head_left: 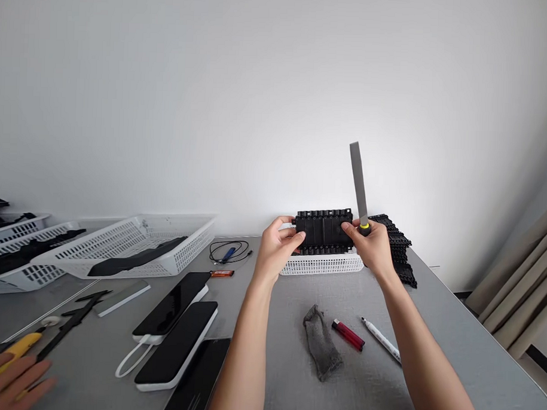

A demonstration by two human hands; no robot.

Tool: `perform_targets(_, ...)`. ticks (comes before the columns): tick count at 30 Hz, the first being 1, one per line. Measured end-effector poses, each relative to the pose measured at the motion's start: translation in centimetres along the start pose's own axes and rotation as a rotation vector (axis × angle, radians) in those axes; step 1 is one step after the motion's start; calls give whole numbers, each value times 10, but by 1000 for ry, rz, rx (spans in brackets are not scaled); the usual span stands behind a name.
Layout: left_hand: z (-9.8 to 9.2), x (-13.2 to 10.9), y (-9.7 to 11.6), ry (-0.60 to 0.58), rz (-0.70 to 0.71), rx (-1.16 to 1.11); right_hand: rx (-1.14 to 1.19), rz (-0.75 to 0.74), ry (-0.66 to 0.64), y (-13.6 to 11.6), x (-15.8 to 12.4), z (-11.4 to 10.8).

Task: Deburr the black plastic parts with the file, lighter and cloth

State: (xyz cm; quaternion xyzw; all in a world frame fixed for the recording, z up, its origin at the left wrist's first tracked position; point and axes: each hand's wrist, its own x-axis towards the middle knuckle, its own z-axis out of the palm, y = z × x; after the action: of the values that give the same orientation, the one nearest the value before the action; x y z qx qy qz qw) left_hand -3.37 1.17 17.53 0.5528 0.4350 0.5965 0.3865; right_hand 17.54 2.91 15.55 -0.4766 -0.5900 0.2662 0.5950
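Observation:
I hold a black ribbed plastic part (323, 230) up in front of me with both hands, above a small white basket (321, 264). My left hand (276, 248) grips its left end, fingers wrapped round it. My right hand (374, 247) grips the right end and also holds a flat grey file (357, 181) with a yellow-ringed handle, its blade pointing straight up.
A stack of black parts (397, 248) lies behind the basket. On the grey table (452, 349) lie a grey rag (321, 344), a red lighter (348, 334), a white marker (380, 338), several power banks (174, 333), a cable (229, 251) and white trays (133, 245). Another person's hand (11, 381) rests at the bottom left by a yellow tool (17, 348).

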Motion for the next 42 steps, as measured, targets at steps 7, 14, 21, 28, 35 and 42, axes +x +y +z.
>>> perform_targets(7,5,6,-16,-121,-9,-58,-104,-40,25,3,-2,4)
perform_targets(14,4,11,-29,-7,9,-11,-155,-137,-59,6,0,-3)
perform_targets(21,4,11,-25,61,23,-7,-137,-176,-115,1,-4,-18)
perform_targets(28,6,10,-24,26,18,43,-400,-200,-201,-18,-15,-15)
perform_targets(35,6,11,-29,30,66,75,-636,-248,-186,-21,-19,-10)
perform_targets(42,9,9,-24,35,92,15,-689,-197,-65,-20,-20,0)
